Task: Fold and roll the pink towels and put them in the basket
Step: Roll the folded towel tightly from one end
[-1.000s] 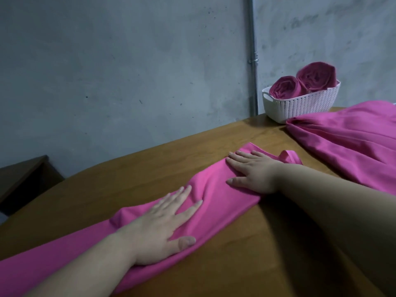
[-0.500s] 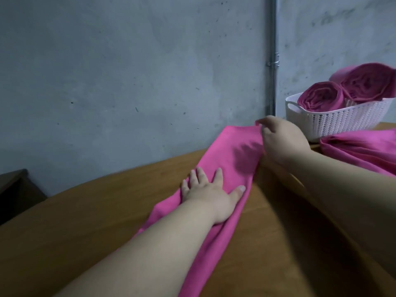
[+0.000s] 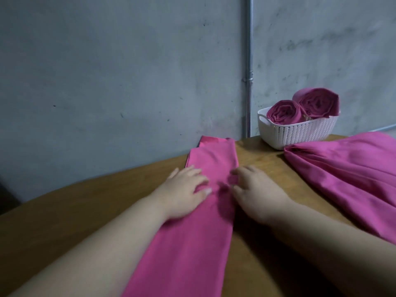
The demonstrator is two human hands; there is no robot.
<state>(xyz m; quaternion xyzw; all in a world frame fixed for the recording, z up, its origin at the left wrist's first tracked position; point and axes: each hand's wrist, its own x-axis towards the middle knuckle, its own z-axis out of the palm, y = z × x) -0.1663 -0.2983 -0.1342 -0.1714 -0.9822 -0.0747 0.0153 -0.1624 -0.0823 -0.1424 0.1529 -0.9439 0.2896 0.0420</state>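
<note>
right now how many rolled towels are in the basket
2: a smaller roll at the left end of the white basket, and a bigger roll just right of it, sitting higher. More could be hidden beneath them.

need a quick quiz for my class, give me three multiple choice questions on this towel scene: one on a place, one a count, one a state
1. Where does the white basket stand?
A) on the floor
B) at the far right end of the table
C) at the table's near left edge

2. How many rolled towels lie in it?
A) one
B) two
C) four

3. How does the pink towel under the left hand lie?
A) rolled up tight
B) crumpled in a heap
C) folded into a long flat strip

Key: 1 B, it sits on the tabletop at the back right. 2 B, two spiral ends show above the rim. 3 C, the strip runs flat along the table under the hand.
</note>
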